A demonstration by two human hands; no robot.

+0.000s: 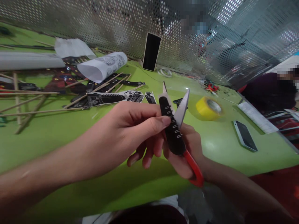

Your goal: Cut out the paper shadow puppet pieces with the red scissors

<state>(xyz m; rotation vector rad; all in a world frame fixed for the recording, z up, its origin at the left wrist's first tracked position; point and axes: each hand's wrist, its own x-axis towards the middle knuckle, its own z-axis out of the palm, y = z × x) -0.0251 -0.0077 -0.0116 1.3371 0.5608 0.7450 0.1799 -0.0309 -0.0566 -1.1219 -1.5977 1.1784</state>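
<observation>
Between the thumb and fingers of my left hand [140, 130] is a long black paper cut-out [171, 127] with rounded ends and a row of white stitch-like marks. My right hand [190, 146] grips a pair of scissors with red handles [195, 169]. Their blades [182, 107] are spread apart, and the cut-out covers part of them. Whether a blade touches the paper I cannot tell. Beyond my left hand lie a printed black-and-white strip [114, 98] and a small dark cut piece [150, 98].
Thin wooden sticks [35, 111] and a rolled printed sheet [102, 67] lie at the left. A dark-screened phone [151, 51] leans upright against the perforated metal panel [105, 28]. Yellow tape [206, 109] and another phone [245, 136] rest on the green table [217, 149]. A person sits far right.
</observation>
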